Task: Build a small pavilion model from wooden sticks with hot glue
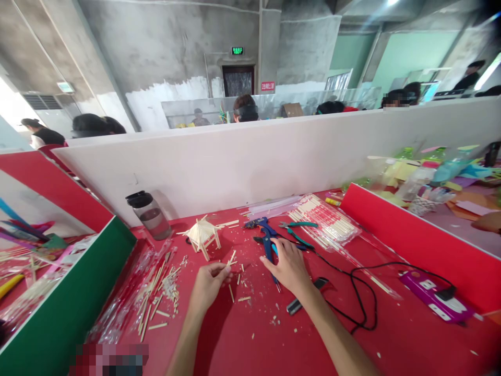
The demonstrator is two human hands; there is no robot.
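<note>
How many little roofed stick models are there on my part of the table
1. The roofed stick model stands just beyond the left hand, between the dark-lidded bottle and the blue tool.

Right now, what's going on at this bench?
Someone is working with pale sticks. Their left hand pinches a short stick in the fingers, just in front of a small roofed stick model standing on legs. Their right hand is at a blue tool; can't tell whether it's gripped. Loose sticks lie to the left, packaged sticks beyond the right hand.
</note>
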